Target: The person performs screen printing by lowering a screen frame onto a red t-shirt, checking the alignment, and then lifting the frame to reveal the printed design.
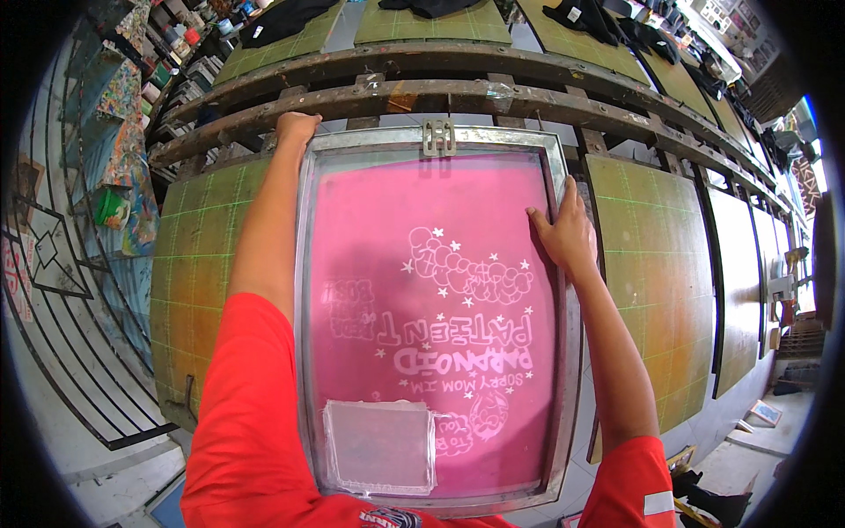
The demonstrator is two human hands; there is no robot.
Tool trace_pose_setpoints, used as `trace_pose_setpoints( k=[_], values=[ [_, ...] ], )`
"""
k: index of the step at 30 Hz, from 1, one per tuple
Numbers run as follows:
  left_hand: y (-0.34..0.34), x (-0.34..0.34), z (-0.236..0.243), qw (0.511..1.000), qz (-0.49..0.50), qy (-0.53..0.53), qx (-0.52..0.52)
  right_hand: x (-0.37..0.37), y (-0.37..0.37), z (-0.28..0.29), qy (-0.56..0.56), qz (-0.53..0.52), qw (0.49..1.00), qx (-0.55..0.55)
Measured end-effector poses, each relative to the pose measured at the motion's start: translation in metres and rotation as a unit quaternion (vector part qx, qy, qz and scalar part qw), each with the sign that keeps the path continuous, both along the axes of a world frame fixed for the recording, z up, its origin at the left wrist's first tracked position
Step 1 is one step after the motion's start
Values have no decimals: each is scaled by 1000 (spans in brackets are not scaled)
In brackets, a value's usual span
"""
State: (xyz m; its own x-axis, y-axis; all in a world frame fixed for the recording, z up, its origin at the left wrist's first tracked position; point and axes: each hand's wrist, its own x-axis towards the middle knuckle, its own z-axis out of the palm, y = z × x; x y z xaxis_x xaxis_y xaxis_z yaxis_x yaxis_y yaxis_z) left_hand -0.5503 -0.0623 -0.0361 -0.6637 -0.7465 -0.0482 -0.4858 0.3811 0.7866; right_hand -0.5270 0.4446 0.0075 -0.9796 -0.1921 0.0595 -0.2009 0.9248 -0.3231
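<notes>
In front of me lies a screen printing frame (570, 370) with a metal border and pink-coated mesh. Pale drawings and lettering run across the mesh, and a grey rectangle edged with clear tape (380, 447) covers its lower left. A metal hinge-like bracket (438, 138) sits at the middle of the far border. My left hand (297, 128) is closed at the frame's far left corner, close to the wooden rail; its fingertips are partly hidden. On the right border, my right hand (568, 231) grips the side, thumb inward over the edge and fingers along the outside.
Dark rails (466, 92) cross beyond the frame. Green-lined boards stand on the left (202, 290) and right (651, 290). Black garments (286, 19) lie on boards at the back. A green tub (112, 208) and black metal bars (62, 352) are at far left.
</notes>
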Motion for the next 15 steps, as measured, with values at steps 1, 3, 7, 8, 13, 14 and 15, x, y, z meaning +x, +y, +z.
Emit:
trace_pose_setpoints(
  k=[1,3,7,8,13,14,15],
  values=[
    [4,0,-1,998,8,-15,-54,0,0,2,-3,-1,1000,1],
    [3,0,-2,994,15,-29,-109,0,-1,4,-6,-4,1000,2],
    [-11,-2,-9,999,-9,27,46,0,-3,4,1,2,1000,2],
    [-9,-3,-8,990,-25,51,125,0,-2,3,2,2,1000,3],
    [-5,1,-4,963,-14,99,251,-1,-1,0,7,0,1000,5],
    [-5,1,-4,956,-9,104,275,-1,-1,1,7,-1,1000,6],
    [-5,1,-3,955,-13,102,280,-1,-1,1,7,-1,1000,5]
  ],
)
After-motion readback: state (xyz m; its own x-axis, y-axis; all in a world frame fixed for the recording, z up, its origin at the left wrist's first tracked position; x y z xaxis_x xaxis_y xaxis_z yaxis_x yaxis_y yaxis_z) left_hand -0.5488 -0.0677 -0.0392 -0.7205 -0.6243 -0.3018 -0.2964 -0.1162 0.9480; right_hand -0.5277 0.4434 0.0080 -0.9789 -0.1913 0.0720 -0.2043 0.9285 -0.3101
